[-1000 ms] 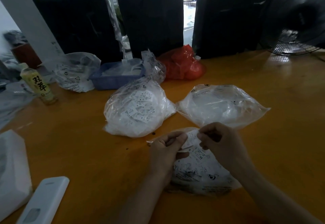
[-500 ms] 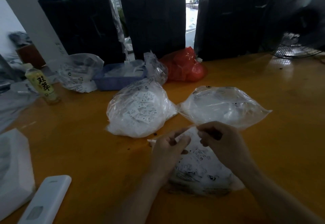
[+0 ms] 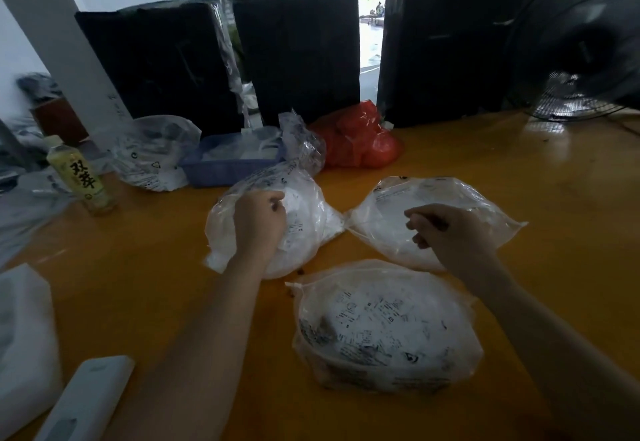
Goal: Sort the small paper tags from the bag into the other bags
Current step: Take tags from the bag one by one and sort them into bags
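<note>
Tags bag (image 3: pixel 384 326) near, between arms; left hand (image 3: pixel 258 220), right hand (image 3: pixel 446 232) curled over far bags, grasp unclear.

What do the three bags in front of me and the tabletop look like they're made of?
The near bag, left bag and right bag look like thin clear plastic film: crinkled, glossy, with the printed tags showing through. The tabletop looks like orange-yellow painted or lacquered board, smooth and reflective; the core is unclear.
</note>
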The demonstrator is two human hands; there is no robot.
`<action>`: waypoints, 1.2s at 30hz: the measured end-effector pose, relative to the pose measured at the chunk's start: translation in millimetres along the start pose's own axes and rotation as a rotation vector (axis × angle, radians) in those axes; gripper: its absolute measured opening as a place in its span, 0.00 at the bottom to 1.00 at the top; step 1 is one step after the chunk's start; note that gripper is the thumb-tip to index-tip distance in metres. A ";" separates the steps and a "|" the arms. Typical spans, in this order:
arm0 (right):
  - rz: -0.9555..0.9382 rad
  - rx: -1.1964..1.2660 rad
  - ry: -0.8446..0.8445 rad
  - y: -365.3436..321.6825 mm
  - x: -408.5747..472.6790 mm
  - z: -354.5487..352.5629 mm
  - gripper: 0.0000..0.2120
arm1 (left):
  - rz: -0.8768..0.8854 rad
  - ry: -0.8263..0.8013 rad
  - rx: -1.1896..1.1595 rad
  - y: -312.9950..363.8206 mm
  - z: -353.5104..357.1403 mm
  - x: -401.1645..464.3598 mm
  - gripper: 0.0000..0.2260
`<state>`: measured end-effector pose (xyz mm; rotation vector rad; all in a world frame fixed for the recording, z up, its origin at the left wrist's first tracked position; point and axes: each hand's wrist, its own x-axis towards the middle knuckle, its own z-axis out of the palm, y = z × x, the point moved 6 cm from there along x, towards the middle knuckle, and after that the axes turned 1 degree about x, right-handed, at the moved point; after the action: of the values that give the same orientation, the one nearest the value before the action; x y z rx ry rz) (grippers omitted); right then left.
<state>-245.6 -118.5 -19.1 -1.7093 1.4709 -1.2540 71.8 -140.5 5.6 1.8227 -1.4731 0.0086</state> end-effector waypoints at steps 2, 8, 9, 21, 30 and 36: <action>0.014 -0.011 -0.003 4.9 3.7 1.1 0.08 | 0.049 -0.091 0.100 2.4 23.0 9.8 0.12; 0.008 -0.173 0.013 23.5 16.3 -0.8 0.08 | 0.139 -0.348 0.602 -0.8 67.6 25.3 0.17; -0.015 -0.273 0.018 25.3 19.3 -1.5 0.08 | 0.120 -0.383 0.613 -3.5 71.0 28.0 0.19; -0.035 -0.853 -0.305 57.0 32.7 16.2 0.13 | 0.076 -0.413 0.672 -12.7 63.0 50.7 0.25; -0.092 -0.856 -0.235 51.4 32.2 16.7 0.09 | 0.239 -0.386 0.690 -0.8 43.5 36.6 0.21; -0.135 -0.518 -0.013 40.6 26.5 4.1 0.04 | 0.429 0.102 0.371 43.1 -6.9 -11.5 0.14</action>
<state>-260.7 -154.5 -48.2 -2.1713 1.8090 -0.9731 35.3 -128.4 29.0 1.7133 -1.8510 0.6130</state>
